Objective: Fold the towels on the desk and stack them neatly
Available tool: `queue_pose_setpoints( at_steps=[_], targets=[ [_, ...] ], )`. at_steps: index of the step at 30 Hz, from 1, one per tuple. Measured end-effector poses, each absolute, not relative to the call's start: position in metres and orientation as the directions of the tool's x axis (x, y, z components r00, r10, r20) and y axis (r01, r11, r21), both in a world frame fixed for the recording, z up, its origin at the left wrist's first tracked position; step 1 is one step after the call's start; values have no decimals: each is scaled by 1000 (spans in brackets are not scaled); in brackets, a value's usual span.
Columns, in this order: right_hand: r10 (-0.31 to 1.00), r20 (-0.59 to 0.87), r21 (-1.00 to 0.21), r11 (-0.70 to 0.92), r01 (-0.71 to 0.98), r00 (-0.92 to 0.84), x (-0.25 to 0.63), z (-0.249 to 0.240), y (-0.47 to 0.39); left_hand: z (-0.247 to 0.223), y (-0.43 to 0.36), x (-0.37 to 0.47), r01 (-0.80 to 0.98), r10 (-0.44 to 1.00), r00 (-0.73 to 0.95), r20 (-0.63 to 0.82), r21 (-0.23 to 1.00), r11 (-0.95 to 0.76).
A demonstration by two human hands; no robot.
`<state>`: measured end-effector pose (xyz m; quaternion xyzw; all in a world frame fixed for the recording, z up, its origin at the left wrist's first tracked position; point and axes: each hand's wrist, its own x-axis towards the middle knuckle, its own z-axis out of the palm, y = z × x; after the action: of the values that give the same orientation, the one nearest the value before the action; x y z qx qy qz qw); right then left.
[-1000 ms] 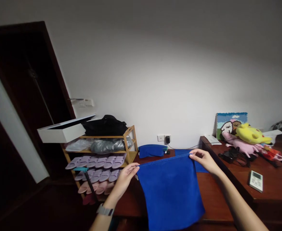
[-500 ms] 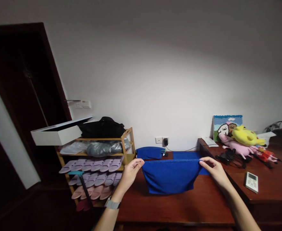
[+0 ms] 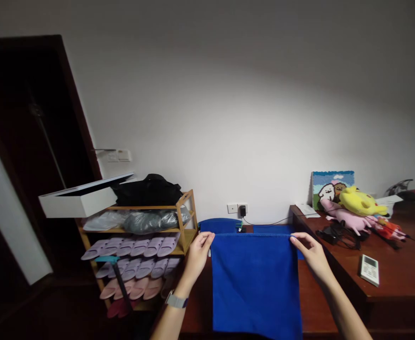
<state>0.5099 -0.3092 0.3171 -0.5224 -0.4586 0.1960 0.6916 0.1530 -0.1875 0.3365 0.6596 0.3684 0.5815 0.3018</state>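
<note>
Head camera: sits up on the person's head and looks forward and a bit down.
Wall: right in front, filling most of the top and middle.
Left hand: near, just left of the middle, low in the view.
Right hand: near too, on the right side of the middle.
Blue cloth: close up, between the hands, reaching the bottom edge.
Shoe rack: on the left, farther away than the hands.
Brown desk: on the right, seen from above.
</note>
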Motion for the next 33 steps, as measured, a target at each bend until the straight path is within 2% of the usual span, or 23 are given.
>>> queue_pose_setpoints(
  at_steps=[7,15,22,26,30,33],
  targets=[
    [775,436,-897,333,292,457,515,309,-331,330,-213,130,162,821,117,559,805,-571],
    [786,459,-877,325,354,414,511,311,-340,336,-221,117,182,837,80,541,818,-546],
    [797,414,-901,292,319,439,513,307,-339,334,-224,116,170,827,114,551,809,-563],
    [756,403,-907,256,333,516,525,308,-349,332,-241,119,191,817,175,549,795,-575],
    [682,407,-900,185,395,608,546,305,-348,323,-264,136,157,828,346,442,842,-516],
    [651,450,-868,156,471,612,555,301,-314,302,-266,151,130,845,420,330,900,-416]
  ],
)
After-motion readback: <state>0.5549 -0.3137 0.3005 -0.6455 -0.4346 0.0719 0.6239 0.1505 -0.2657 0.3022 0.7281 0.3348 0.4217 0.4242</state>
